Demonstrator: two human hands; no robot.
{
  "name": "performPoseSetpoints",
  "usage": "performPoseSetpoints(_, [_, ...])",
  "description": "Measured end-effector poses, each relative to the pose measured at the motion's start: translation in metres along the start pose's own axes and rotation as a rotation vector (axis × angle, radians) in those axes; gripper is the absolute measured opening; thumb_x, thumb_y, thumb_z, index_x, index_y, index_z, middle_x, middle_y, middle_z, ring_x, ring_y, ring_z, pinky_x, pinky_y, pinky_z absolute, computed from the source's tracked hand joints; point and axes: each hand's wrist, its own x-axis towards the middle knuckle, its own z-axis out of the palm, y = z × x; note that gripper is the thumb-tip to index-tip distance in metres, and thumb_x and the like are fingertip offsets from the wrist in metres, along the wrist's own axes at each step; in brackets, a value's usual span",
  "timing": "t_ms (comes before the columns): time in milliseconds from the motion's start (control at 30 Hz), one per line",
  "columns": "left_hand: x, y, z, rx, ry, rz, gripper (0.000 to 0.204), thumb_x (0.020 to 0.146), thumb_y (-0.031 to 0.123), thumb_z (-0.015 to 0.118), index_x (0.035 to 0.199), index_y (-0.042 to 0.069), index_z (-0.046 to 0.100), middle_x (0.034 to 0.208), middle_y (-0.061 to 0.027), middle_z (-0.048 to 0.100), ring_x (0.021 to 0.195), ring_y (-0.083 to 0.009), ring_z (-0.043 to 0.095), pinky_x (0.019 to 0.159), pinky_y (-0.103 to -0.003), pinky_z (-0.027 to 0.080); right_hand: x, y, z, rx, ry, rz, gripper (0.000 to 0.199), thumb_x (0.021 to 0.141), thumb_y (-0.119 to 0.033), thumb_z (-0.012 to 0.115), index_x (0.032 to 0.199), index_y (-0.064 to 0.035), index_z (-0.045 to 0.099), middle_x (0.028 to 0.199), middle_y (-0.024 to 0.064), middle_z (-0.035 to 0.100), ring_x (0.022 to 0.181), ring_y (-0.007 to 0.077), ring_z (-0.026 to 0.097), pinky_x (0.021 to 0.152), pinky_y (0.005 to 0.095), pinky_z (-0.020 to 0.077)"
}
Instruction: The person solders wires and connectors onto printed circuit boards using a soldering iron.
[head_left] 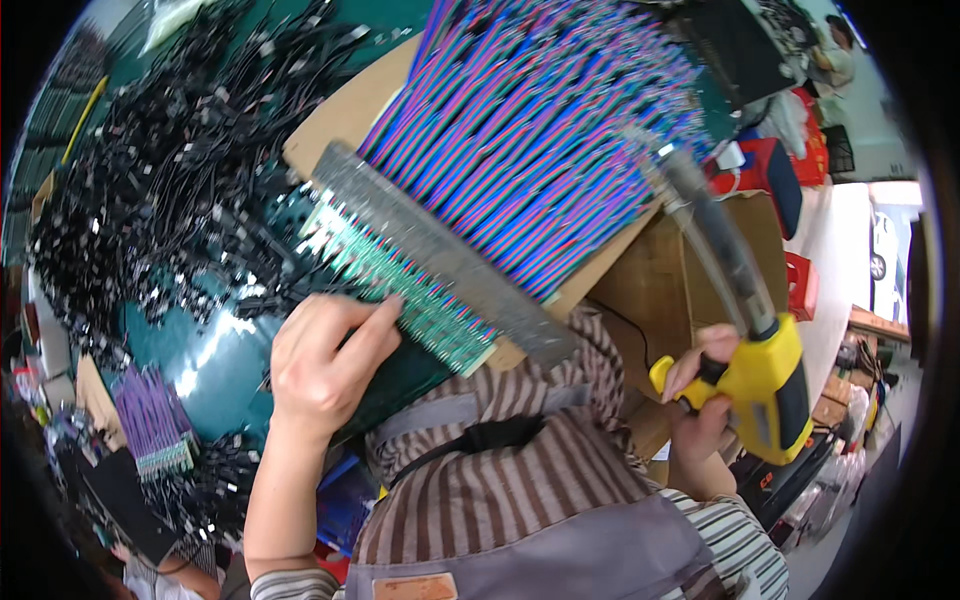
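Observation:
My left hand [335, 360] is closed, thumb and index finger pinched at the near edge of a row of green circuit boards [430, 305]. Whatever is between those fingertips is hidden. Many multicoloured wires [530, 130] fan out beyond the boards, and a long dark grey bar [440, 255] lies across them. Brown cardboard [355, 105] shows beneath the wires. At the right, my right hand [698, 410] grips a yellow-and-black handled tool [772, 400]. Its long, dark, blurred shaft points up toward the far ends of the wires.
Black cables with connectors [170, 190] heap over the left of the green work surface [190, 355]. A purple wire bundle with boards [155, 420] lies lower left. On the right stand an open cardboard box [735, 240] and a red container [800, 285]. Another person [838, 55] is far right.

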Motion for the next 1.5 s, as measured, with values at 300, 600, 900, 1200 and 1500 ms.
performPoseSetpoints(300, [0.0,0.0,-0.003,0.023,-0.049,-0.013,0.035,0.061,-0.002,0.078,0.095,0.003,0.073,0.075,-0.0041,0.06,0.066,-0.0208,0.061,0.059,-0.032,0.05,0.073,0.039,-0.028,-0.425,0.578,-0.024,0.027,0.101,-0.011,0.05,0.122,0.005,0.054,0.079,0.0059,0.064,0.058,0.0068,0.054,0.051,0.0222,0.0421])
performPoseSetpoints(600, [0.0,-0.002,-0.011,-0.016,-0.124,-0.032,0.033,0.067,0.0,0.076,0.1,0.003,0.071,0.081,-0.0056,0.061,0.071,-0.0225,0.061,0.063,-0.034,0.05,0.023,0.024,0.002,-0.167,0.445,-0.347,0.05,0.103,-0.035,0.05,0.133,0.005,0.044,0.123,0.0219,0.056,0.07,0.0111,0.053,0.057,0.0252,0.0442])
performPoseSetpoints(900, [0.004,-0.007,-0.003,-0.055,-0.063,0.047,0.029,0.066,0.002,0.075,0.094,0.002,0.069,0.081,-0.005,0.06,0.071,-0.0209,0.061,0.062,-0.033,0.05,0.005,-0.008,0.043,-0.477,-0.213,-0.278,0.025,0.067,-0.006,0.073,0.09,-0.0015,0.066,0.088,0.0126,0.068,0.078,0.0302,0.069,0.071,0.0358,0.0565])
performPoseSetpoints(1200, [0.001,-0.012,-0.003,-0.139,-0.051,0.036,0.03,0.063,0.002,0.077,0.092,0.003,0.074,0.078,-0.0044,0.064,0.071,-0.02,0.064,0.061,-0.032,0.051,-0.005,0.003,0.051,-0.36,-0.191,0.009,0.03,0.068,-0.019,0.072,0.09,-0.0005,0.068,0.087,0.0135,0.067,0.075,0.0287,0.066,0.067,0.0356,0.0537])
performPoseSetpoints(1500, [0.0,-0.005,0.0,-0.002,-0.031,0.113,0.032,0.06,0.003,0.075,0.092,-0.001,0.072,0.08,-0.0054,0.063,0.071,-0.0209,0.064,0.062,-0.032,0.051,0.001,0.004,0.053,-0.419,-0.205,-0.086,0.028,0.065,-0.02,0.071,0.085,-0.001,0.068,0.08,0.0118,0.065,0.069,0.029,0.064,0.062,0.0343,0.052])
